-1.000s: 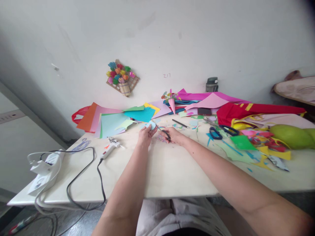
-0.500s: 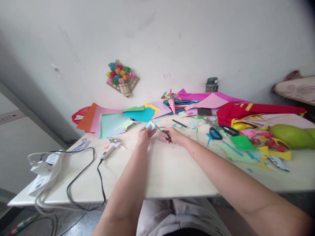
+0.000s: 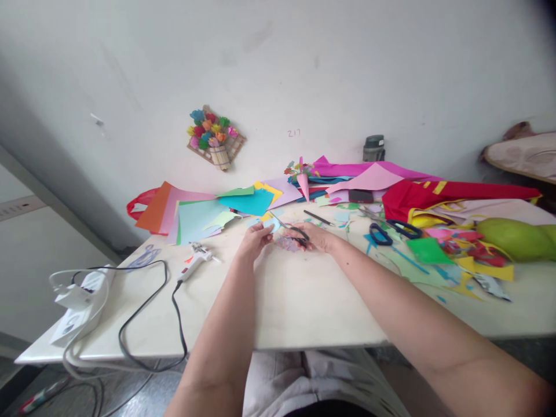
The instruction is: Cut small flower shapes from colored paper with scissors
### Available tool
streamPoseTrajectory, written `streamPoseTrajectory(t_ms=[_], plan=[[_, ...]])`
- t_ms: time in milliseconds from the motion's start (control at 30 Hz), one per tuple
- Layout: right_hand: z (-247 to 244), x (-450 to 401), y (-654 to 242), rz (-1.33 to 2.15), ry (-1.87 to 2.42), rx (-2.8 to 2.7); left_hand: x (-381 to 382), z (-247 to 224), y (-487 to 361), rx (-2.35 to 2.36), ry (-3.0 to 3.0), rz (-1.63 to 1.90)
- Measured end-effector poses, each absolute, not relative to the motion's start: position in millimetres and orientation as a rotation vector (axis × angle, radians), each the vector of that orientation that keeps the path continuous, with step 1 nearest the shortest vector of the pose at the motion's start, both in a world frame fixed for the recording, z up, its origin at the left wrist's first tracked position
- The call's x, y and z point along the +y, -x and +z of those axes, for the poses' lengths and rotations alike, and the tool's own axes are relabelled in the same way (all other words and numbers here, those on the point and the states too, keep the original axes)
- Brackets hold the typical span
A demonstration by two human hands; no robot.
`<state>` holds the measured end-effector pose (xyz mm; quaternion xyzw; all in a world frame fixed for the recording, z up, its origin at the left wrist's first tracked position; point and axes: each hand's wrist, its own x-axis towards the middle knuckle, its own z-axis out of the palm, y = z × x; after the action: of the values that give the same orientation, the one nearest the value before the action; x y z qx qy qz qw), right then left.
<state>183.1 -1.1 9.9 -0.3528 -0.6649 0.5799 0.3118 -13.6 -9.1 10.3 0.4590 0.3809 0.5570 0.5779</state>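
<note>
Carefully, a bare-handed person is working over a cream-coloured surface [image 3: 313, 301], with a piece of light-blue paper [image 3: 275, 224] sitting just off the fingertips of the left grip [image 3: 256, 238], which is pinching it between thumb and fingers. The right grip [image 3: 317, 237] is wrapping around the dark handles of a pair of scissors [image 3: 300, 234]. The scissors' long axis is running aslant, from the handles at the right away from the person and leftward, with the blades pointing toward the paper. The paper is lying to the left of the right grip, between the two hands, and the left is the nearer. Whether the blades are touching it or only passing beside it, the view is not showing clearly.

The paper is looking small and pale, its outline being partly covered by the fingers; its exact shape is staying too small to tell. Small coloured scraps [image 3: 292, 245] are lying beneath and between the hands. A black pen [image 3: 319, 218] is resting just beyond the right grip, while a white glue gun [image 3: 195, 262] is lying to the left and blue-handled scissors [image 3: 380, 234] are resting to the right.
</note>
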Motion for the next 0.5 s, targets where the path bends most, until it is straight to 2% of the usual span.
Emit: streamPoseTrajectory(t_ms=[500], plan=[[16.2, -2.8, -187.0, 1.440, 0.982, -1.840, -7.8, 8.8, 14.7, 0.895, -1.109, 1.264]])
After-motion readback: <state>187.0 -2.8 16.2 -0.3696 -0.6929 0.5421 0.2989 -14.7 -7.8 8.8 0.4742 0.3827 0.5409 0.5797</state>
